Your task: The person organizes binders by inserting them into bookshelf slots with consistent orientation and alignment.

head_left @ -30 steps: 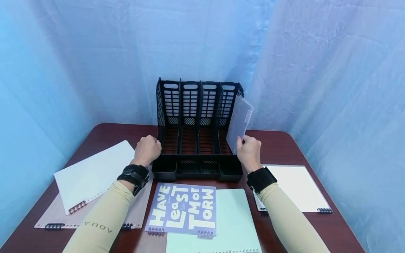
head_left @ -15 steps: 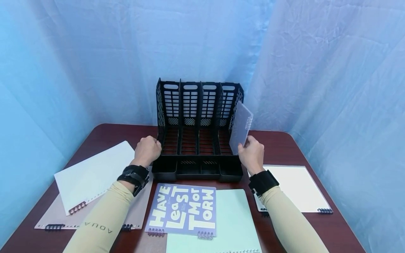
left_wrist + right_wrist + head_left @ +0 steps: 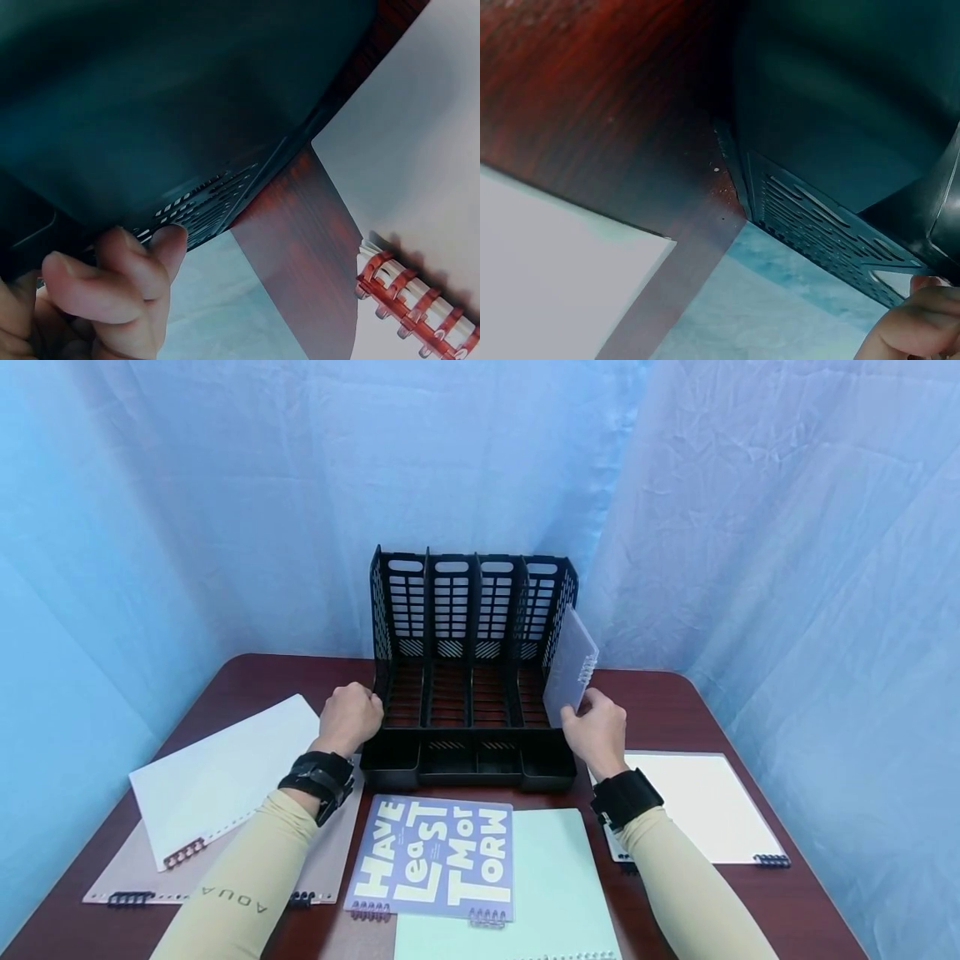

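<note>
A black file organizer (image 3: 469,777) with upright dividers stands on the table. My left hand (image 3: 350,718) grips the front edge of its left side wall; the curled fingers (image 3: 112,285) show in the left wrist view. My right hand (image 3: 597,731) pinches the lower front edge of a thin lilac spiral notebook (image 3: 572,664), its thumb on the left face. The notebook stands upright in the far right compartment, clear coils toward the front. In the right wrist view, the fingers (image 3: 919,322) show by the organizer's slotted side, and the notebook is out of sight.
A purple notebook with white letters (image 3: 435,856) overlaps a pale green one (image 3: 558,860) in front. At left, a white notebook (image 3: 232,768) lies across a greyish one (image 3: 127,864). Another white notebook (image 3: 690,802) lies at right. Blue curtains (image 3: 480,452) hang behind the table (image 3: 645,702).
The lilac notebook has gone down and tipped slightly in the right compartment. My right hand has shifted a little right with it, while my left hand has kept its place.
</note>
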`<state>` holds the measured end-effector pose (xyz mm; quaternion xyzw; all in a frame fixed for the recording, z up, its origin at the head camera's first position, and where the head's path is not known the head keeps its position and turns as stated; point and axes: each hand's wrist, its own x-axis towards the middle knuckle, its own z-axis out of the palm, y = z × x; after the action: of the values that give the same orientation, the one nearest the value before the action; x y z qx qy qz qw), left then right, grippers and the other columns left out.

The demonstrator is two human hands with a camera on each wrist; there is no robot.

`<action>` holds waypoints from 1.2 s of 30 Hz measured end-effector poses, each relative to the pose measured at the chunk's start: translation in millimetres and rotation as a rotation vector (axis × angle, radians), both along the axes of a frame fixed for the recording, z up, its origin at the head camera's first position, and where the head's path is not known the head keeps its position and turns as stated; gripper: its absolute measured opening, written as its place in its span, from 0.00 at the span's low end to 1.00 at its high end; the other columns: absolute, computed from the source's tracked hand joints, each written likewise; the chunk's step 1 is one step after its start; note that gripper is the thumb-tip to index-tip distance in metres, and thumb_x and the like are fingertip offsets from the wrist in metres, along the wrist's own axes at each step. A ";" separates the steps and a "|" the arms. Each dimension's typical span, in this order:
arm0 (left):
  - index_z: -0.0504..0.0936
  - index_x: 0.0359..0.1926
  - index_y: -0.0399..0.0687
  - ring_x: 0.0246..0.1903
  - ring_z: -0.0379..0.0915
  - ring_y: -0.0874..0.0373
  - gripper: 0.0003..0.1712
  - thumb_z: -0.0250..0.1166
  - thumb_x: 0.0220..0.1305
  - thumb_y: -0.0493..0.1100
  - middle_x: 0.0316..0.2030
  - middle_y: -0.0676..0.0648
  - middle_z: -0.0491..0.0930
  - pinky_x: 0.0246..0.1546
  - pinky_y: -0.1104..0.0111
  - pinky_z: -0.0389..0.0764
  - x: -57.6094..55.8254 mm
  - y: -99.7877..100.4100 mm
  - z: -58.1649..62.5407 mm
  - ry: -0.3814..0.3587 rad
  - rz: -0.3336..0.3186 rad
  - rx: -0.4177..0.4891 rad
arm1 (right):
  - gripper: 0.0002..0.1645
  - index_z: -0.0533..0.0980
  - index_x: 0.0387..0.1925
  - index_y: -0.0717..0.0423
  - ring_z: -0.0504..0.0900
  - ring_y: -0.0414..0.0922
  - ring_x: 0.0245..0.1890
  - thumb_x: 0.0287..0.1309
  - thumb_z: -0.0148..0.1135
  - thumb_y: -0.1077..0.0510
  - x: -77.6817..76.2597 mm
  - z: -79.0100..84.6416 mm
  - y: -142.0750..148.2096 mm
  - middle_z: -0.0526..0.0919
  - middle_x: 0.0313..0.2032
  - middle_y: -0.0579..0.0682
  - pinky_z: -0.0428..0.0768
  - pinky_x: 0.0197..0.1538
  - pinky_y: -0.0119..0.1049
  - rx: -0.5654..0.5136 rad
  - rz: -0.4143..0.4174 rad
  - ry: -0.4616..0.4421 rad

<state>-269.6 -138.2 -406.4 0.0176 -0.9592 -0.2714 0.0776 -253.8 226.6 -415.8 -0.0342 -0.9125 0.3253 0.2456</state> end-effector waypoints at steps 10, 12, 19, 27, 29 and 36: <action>0.70 0.12 0.47 0.14 0.66 0.53 0.26 0.50 0.69 0.44 0.12 0.48 0.63 0.14 0.66 0.65 -0.7 0.7 -1.7 0.006 -0.003 -0.010 | 0.14 0.75 0.22 0.51 0.72 0.43 0.20 0.58 0.59 0.48 4.3 -4.3 2.4 0.75 0.17 0.47 0.70 0.24 0.40 -0.036 -0.001 0.071; 0.69 0.11 0.47 0.14 0.66 0.53 0.25 0.51 0.69 0.44 0.12 0.49 0.62 0.14 0.66 0.64 -0.9 0.4 -1.4 0.013 -0.005 -0.012 | 0.14 0.75 0.22 0.52 0.72 0.44 0.18 0.58 0.59 0.48 4.3 -4.2 2.8 0.75 0.16 0.47 0.69 0.21 0.40 -0.035 -0.005 0.093; 0.69 0.11 0.46 0.14 0.65 0.53 0.25 0.51 0.68 0.42 0.11 0.49 0.62 0.14 0.66 0.64 -1.7 -0.1 -1.0 0.014 -0.006 -0.013 | 0.13 0.79 0.28 0.55 0.72 0.43 0.17 0.59 0.59 0.50 5.1 -3.6 3.4 0.77 0.17 0.48 0.69 0.18 0.39 -0.021 -0.001 0.096; 0.69 0.12 0.46 0.14 0.65 0.53 0.26 0.51 0.69 0.44 0.12 0.49 0.62 0.14 0.66 0.64 -1.2 0.9 -1.5 0.010 0.001 -0.017 | 0.11 0.77 0.26 0.53 0.74 0.43 0.20 0.56 0.62 0.50 8.9 -4.8 4.6 0.77 0.18 0.47 0.71 0.25 0.39 0.017 0.002 0.045; 0.71 0.12 0.46 0.14 0.66 0.53 0.26 0.50 0.70 0.45 0.12 0.48 0.63 0.14 0.65 0.65 -1.1 0.9 -1.7 0.008 0.007 -0.018 | 0.12 0.77 0.26 0.53 0.74 0.42 0.21 0.56 0.62 0.49 10.9 -4.7 4.6 0.78 0.19 0.47 0.72 0.27 0.39 0.016 0.006 0.032; 0.74 0.15 0.46 0.15 0.68 0.53 0.27 0.50 0.71 0.49 0.13 0.47 0.66 0.15 0.65 0.67 1.4 1.1 -1.3 0.009 0.029 0.002 | 0.16 0.75 0.29 0.52 0.74 0.42 0.23 0.57 0.62 0.43 20.8 -2.7 4.6 0.77 0.21 0.47 0.72 0.29 0.39 -0.008 0.030 0.006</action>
<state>-268.3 -137.1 -407.7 0.0305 -0.9582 -0.2712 0.0857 -233.1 231.2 -418.5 -0.0207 -0.9108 0.3327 0.2435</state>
